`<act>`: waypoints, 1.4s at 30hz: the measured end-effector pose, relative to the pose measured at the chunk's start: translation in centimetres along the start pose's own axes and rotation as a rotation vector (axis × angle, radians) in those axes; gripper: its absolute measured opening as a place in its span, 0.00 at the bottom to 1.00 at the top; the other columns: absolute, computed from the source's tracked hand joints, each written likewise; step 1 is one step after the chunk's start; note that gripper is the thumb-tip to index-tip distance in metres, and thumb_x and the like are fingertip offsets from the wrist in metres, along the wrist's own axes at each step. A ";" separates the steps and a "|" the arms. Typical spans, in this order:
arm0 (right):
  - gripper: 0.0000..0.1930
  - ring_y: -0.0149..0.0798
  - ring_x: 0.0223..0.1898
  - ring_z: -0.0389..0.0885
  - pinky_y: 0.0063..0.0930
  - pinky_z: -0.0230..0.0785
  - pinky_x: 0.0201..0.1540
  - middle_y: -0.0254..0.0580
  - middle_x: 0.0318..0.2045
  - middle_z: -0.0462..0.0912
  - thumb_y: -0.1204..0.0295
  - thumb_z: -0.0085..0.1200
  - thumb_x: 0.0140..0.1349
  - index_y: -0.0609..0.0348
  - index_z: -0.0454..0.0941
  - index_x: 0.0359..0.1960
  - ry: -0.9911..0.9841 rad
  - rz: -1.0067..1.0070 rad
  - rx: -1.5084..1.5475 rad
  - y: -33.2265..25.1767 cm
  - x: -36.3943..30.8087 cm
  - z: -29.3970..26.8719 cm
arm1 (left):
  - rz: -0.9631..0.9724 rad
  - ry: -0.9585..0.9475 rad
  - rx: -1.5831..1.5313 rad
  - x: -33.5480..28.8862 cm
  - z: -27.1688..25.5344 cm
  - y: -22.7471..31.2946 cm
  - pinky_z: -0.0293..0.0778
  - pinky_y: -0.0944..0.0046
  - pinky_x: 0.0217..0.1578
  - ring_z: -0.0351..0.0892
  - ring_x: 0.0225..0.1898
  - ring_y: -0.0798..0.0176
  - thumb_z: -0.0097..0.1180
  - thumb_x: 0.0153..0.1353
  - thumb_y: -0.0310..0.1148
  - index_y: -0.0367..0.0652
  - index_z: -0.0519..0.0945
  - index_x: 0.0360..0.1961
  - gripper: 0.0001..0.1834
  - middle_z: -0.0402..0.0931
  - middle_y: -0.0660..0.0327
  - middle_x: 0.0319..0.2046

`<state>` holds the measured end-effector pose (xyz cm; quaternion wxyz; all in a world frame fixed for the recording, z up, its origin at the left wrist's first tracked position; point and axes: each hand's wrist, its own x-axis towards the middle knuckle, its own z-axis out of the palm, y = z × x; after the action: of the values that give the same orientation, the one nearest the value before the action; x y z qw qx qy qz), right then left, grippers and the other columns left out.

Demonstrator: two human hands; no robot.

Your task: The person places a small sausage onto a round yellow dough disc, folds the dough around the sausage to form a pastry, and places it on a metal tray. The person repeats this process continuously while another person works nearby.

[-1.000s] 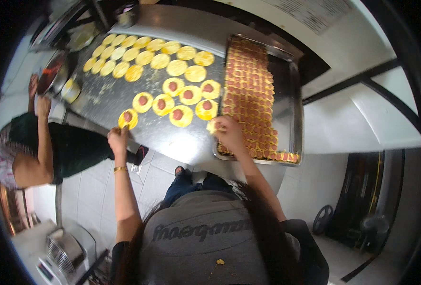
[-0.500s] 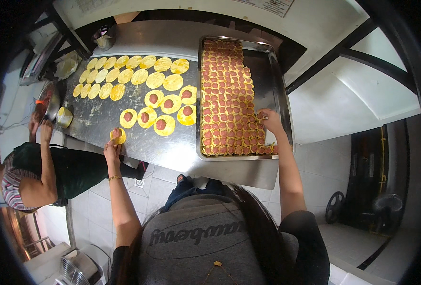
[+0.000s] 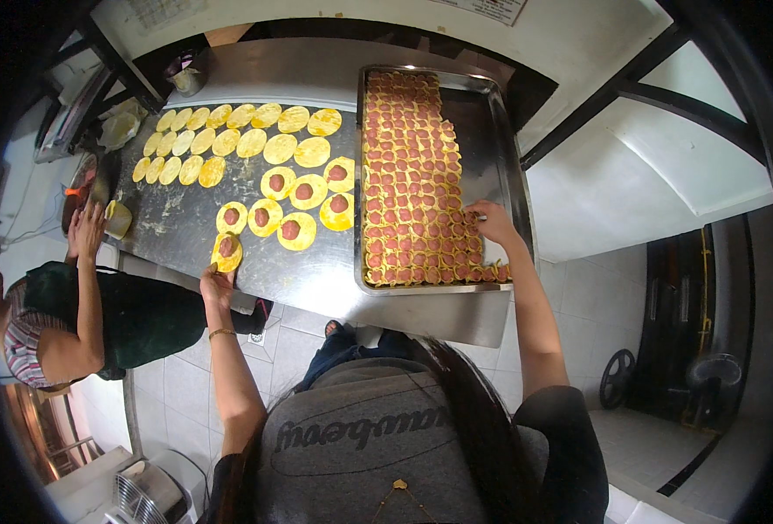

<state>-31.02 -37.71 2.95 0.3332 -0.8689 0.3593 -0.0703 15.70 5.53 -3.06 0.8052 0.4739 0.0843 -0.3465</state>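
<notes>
My left hand (image 3: 217,286) is at the table's front edge, its fingers gripping the near rim of a yellow dumpling wrapper (image 3: 235,257) topped with pink meat filling. Beyond it, several flat wrappers with the same filling (image 3: 289,230) lie on the steel table. Inside a large metal tray (image 3: 529,203), my right hand (image 3: 494,223) pinches at the right edge of the packed rows of open-topped dumplings (image 3: 410,188). Its fingertips seem closed on a small dumpling, mostly hidden by the fingers.
Plain yellow wrappers (image 3: 251,142) lie in rows at the far left of the steel table (image 3: 316,278). A co-worker (image 3: 72,323) in a dark apron stands at the left, near a bowl (image 3: 103,179) and a yellowish tub (image 3: 118,220). A metal container (image 3: 187,80) stands at the back left.
My left hand has drawn slightly nearer, and more of its filled wrapper shows. My right hand stays at the dumplings' edge. The co-worker's hands have come together.
</notes>
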 end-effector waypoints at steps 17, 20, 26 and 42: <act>0.17 0.32 0.44 0.78 0.23 0.71 0.49 0.38 0.46 0.79 0.76 0.53 0.61 0.63 0.73 0.52 0.069 -0.132 0.855 -18.5 0.4 9.9 | -0.210 -0.326 -0.240 -9.6 10.9 -2.6 0.77 0.62 0.50 0.77 0.50 0.57 0.46 0.65 0.28 0.29 0.68 0.51 0.16 0.74 0.50 0.50; 0.19 0.32 0.46 0.77 0.25 0.73 0.49 0.40 0.44 0.77 0.73 0.49 0.65 0.64 0.68 0.57 -0.338 0.065 1.261 -24.6 -0.7 16.6 | -0.185 -0.328 -0.178 -10.6 11.9 -4.1 0.77 0.62 0.50 0.77 0.50 0.57 0.43 0.66 0.28 0.31 0.65 0.54 0.17 0.72 0.50 0.51; 0.12 0.31 0.35 0.80 0.23 0.75 0.40 0.40 0.37 0.79 0.76 0.52 0.63 0.67 0.74 0.47 -0.229 0.304 1.322 -25.1 -0.8 23.6 | -0.106 -0.185 0.203 -12.1 10.2 -6.0 0.74 0.64 0.48 0.77 0.47 0.64 0.42 0.66 0.31 0.35 0.67 0.54 0.17 0.74 0.56 0.48; 0.14 0.31 0.40 0.79 0.21 0.71 0.43 0.41 0.37 0.81 0.87 0.52 0.55 0.65 0.77 0.44 -0.122 0.057 1.102 -24.6 -1.4 25.2 | 0.032 -0.262 0.565 -11.1 8.2 -6.7 0.72 0.76 0.31 0.75 0.33 0.76 0.54 0.59 0.21 0.40 0.76 0.49 0.16 0.77 0.66 0.36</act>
<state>-8.77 -10.71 -0.75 0.7604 -0.5585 0.2728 -0.1883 1.55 2.00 1.80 0.6508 0.6315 -0.1273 -0.4018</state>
